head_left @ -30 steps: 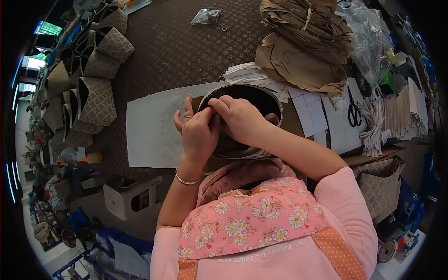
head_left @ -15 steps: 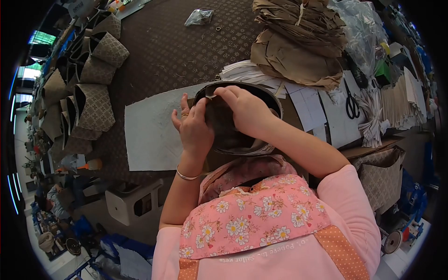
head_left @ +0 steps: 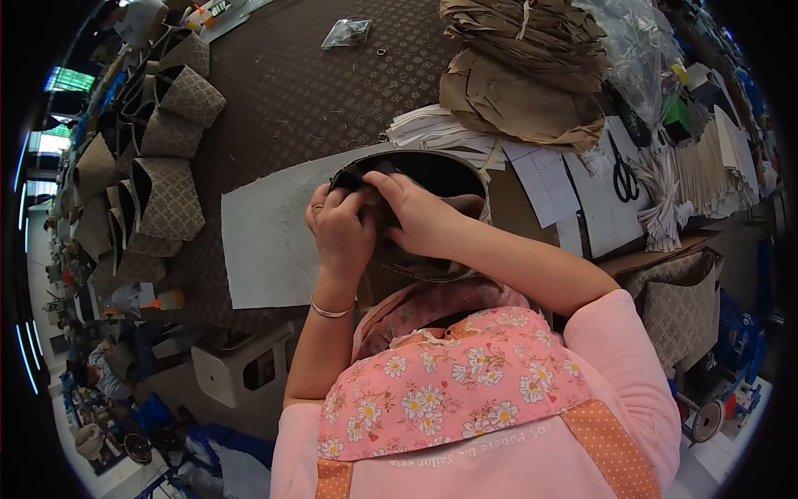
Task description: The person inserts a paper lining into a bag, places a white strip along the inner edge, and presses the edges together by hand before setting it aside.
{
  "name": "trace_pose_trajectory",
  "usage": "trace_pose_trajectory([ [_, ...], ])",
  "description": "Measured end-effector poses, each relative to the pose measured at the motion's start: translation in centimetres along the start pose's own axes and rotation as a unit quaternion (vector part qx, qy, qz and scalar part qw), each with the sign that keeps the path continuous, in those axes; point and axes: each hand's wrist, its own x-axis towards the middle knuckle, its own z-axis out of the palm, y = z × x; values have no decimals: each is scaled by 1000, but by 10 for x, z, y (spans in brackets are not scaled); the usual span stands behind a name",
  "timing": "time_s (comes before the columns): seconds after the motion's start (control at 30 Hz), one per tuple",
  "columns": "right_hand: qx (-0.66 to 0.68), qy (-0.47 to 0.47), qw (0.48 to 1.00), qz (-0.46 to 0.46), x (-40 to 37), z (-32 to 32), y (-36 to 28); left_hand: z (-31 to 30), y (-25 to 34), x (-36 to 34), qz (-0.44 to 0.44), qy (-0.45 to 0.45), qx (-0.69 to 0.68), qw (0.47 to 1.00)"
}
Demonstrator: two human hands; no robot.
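Observation:
An open-topped bag body (head_left: 445,176) with a dark inside stands on the table in front of me, a brown lining bunched within it. My left hand (head_left: 342,233) is at its left rim, fingers bent and closed on the dark edge. Beside it, my right hand (head_left: 416,218) reaches over the near side of the opening and pinches the same dark edge material with thumb and fingers. The two hands' fingertips nearly meet there. What lies between the fingertips is partly hidden. Under the bag's left side lies a pale sheet (head_left: 270,237).
Several patterned bag bodies (head_left: 172,200) stand in a row at left. Behind the bag are brown fabric pieces (head_left: 524,104) and white strips (head_left: 440,129). Black scissors (head_left: 623,177) lie at right, near a bundle of pale strips (head_left: 662,208). A clear plastic packet (head_left: 347,33) is at the back.
Both hands have shifted slightly left and downward along the rim, and the left fingers have curled in. The small pale spot at the fingertips no longer shows. The bag has turned or tilted a little.

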Motion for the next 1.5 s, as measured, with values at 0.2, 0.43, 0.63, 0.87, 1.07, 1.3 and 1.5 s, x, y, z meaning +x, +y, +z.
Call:
trace_pose_trajectory([
  [0.2,-26,37,998,39,3,-12,7,-1,-7,0,-6,48,4,999],
  [0.43,-179,-21,983,-26,0,-19,0,-32,6,8,-71,-227,121,964],
  [0.63,-98,23,989,-109,1,8,-1,-31,0,6,-70,-272,123,952],
  [0.87,-95,33,991,-90,7,-7,2,-42,4,5,-45,-229,67,970],
  [1.07,-126,123,981,-80,24,-19,-1,-32,-9,8,45,-6,-63,997],
  [1.3,-176,105,977,-55,41,-17,3,-30,-11,30,37,30,-143,989],
  [1.5,-144,125,980,-49,46,-17,3,-20,-11,41,11,14,-213,977],
])
